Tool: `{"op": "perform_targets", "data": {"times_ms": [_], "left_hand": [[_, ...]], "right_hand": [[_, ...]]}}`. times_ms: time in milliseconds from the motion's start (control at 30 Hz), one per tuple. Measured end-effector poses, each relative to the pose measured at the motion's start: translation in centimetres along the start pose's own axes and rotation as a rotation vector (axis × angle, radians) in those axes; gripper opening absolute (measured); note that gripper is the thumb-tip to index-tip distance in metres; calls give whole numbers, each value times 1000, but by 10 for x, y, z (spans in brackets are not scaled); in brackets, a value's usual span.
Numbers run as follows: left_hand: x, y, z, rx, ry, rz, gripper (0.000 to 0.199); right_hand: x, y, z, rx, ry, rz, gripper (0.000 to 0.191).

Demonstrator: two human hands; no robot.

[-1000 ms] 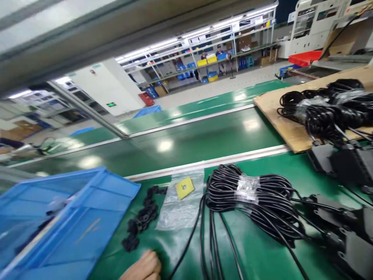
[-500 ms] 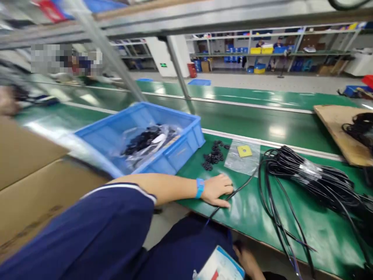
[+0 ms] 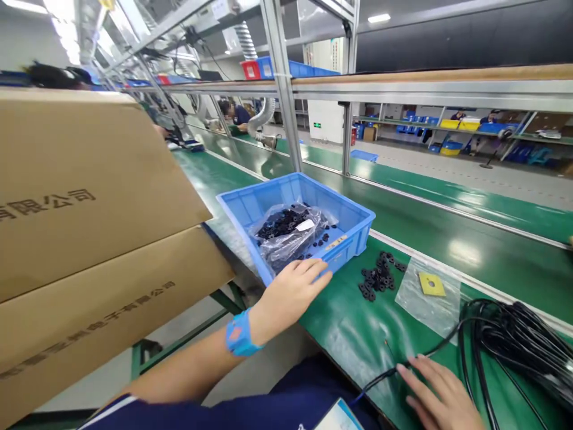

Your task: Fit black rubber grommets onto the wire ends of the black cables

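Note:
My left hand (image 3: 290,294), with a blue band at the wrist, is at the near rim of the blue plastic bin (image 3: 358,233). Its fingers are stretched out with nothing in them; whether they touch the rim I cannot tell. Inside the bin lies a clear plastic bag (image 3: 289,242) of small black parts, with a few loose ones beside it. My right hand (image 3: 441,388) is low on the green bench, fingers spread, beside and partly over a black cable (image 3: 380,377) whose end shows thin wires. Between bin and cable lies a pile of small black parts (image 3: 378,278).
A clear bag with a yellow square piece (image 3: 431,284) lies behind the cable. A bundle of black cable (image 3: 523,340) fills the right side. Large cardboard boxes (image 3: 102,239) stand at left. A metal post (image 3: 282,89) rises behind the bin. Co-workers sit farther off.
The view has swung left. My left hand has left the cable and moved to the bin's near rim. My right hand, formerly low below the bench edge, is now at the cable.

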State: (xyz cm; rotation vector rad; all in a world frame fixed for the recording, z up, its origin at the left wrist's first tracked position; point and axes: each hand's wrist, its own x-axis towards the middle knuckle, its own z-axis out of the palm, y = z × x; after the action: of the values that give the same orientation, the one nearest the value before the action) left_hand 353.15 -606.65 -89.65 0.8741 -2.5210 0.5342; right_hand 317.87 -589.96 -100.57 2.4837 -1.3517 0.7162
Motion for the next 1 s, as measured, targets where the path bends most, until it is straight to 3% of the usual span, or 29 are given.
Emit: {"op": "perform_targets", "data": {"times_ms": [67, 133, 233, 300, 367, 433, 533, 633, 700, 767, 833, 1000], "left_hand": [[-6, -14, -1, 92, -13, -24, 34], [-15, -22, 1, 166, 4, -54, 38], [-31, -27, -1, 200, 45, -41, 39], [-39, -27, -1, 178, 184, -53, 29], [-37, -19, 7, 43, 381, -52, 18], [-19, -1, 23, -241, 463, -29, 21], [35, 41, 62, -582, 281, -4, 22], [93, 85, 104, -575, 22, 146, 36], [113, 108, 128, -573, -110, 312, 53], [113, 121, 146, -576, -222, 411, 59], [98, 123, 157, -598, -273, 405, 60], [60, 101, 152, -691, -228, 314, 55]], "right_hand": [[28, 1, 18, -23, -55, -151, 37], [38, -5, 31, 76, -78, -107, 19], [32, -16, 31, 230, 1, 209, 14], [27, -16, 19, 236, 110, 478, 11], [26, -7, 4, 210, 192, 715, 11], [28, 7, -9, 177, 251, 883, 17], [35, 32, -20, 68, 331, 998, 25], [42, 52, -21, -32, 375, 1026, 28], [45, 61, -20, -54, 371, 1020, 26], [46, 68, -18, -104, 350, 991, 24], [44, 70, -15, -199, 318, 935, 21], [48, 64, 4, -508, 183, 743, 20]]}}
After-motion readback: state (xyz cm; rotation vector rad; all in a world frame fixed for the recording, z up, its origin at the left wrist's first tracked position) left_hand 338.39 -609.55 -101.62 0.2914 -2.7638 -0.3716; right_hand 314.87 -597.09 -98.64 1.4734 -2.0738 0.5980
